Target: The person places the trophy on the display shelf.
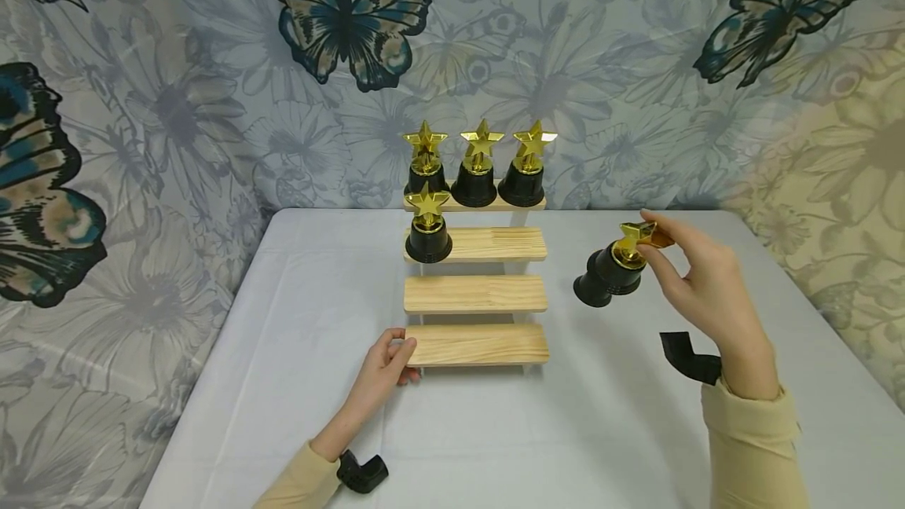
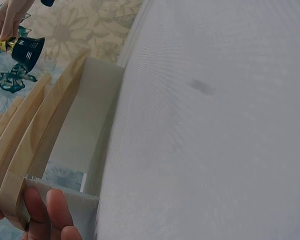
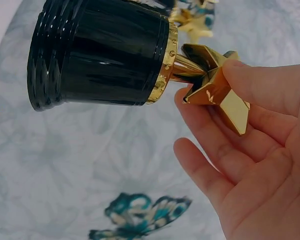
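My right hand [image 1: 707, 281] pinches a star trophy [image 3: 115, 55] by its gold star, between thumb and fingers. The trophy is tilted, its black base pointing left, to the right of the stand. Another black base [image 1: 591, 291] shows beside it in the head view, partly hidden by the held trophy. With thumb and fingers around its left end, my left hand [image 1: 385, 360] grips the lowest wooden shelf [image 1: 481, 345] of a tiered display stand. In the left wrist view, the fingers [image 2: 59, 207] are against the shelf's underside, beside the clear side support [image 2: 80, 192].
Three gold star trophies [image 1: 477, 183] stand along the top shelf. A single trophy [image 1: 428, 242] stands at the left end of the second shelf [image 1: 498, 243]. Behind the white-covered table [image 1: 318, 273] hangs butterfly-patterned fabric [image 1: 601, 85]. Black mounts sit at both wrists.
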`<state>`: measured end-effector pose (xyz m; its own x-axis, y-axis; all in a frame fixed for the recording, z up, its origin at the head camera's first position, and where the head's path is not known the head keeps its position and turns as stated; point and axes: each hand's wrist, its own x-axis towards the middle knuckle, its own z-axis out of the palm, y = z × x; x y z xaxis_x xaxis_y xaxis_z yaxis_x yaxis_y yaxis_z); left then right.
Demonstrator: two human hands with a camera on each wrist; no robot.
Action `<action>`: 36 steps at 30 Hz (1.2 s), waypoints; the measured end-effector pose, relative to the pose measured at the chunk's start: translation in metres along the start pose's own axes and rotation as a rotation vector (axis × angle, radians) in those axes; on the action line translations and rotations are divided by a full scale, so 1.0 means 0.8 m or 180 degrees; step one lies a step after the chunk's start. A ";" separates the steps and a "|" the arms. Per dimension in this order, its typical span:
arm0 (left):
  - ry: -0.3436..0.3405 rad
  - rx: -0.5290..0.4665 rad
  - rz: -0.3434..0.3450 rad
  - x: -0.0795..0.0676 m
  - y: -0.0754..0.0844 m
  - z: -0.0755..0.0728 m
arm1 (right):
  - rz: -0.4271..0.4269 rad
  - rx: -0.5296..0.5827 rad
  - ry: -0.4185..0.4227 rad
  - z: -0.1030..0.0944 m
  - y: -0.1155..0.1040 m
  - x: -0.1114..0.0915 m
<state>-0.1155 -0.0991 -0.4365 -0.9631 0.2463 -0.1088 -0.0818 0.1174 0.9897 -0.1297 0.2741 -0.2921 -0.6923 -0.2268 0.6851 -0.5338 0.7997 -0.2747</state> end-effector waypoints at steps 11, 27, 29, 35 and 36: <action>0.0008 -0.0019 -0.0020 0.000 -0.002 -0.003 | -0.0205 0.0160 -0.0086 0.013 -0.028 0.035; -0.0003 0.0025 0.0010 0.002 -0.004 -0.001 | -0.0458 0.0686 -0.0402 0.069 -0.041 0.075; -0.0006 0.0044 0.0020 0.002 -0.003 -0.001 | -0.0482 0.0736 -0.0437 0.076 -0.042 0.078; -0.0003 0.0078 0.0032 0.002 -0.003 0.000 | -0.0523 0.0891 -0.0502 0.092 -0.047 0.086; -0.0006 0.0079 0.0033 0.002 -0.003 0.000 | -0.0521 0.0920 -0.0515 0.094 -0.048 0.087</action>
<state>-0.1168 -0.0993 -0.4392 -0.9634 0.2493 -0.0988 -0.0655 0.1387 0.9882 -0.1943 0.1855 -0.2847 -0.6417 -0.4422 0.6266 -0.7431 0.5607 -0.3653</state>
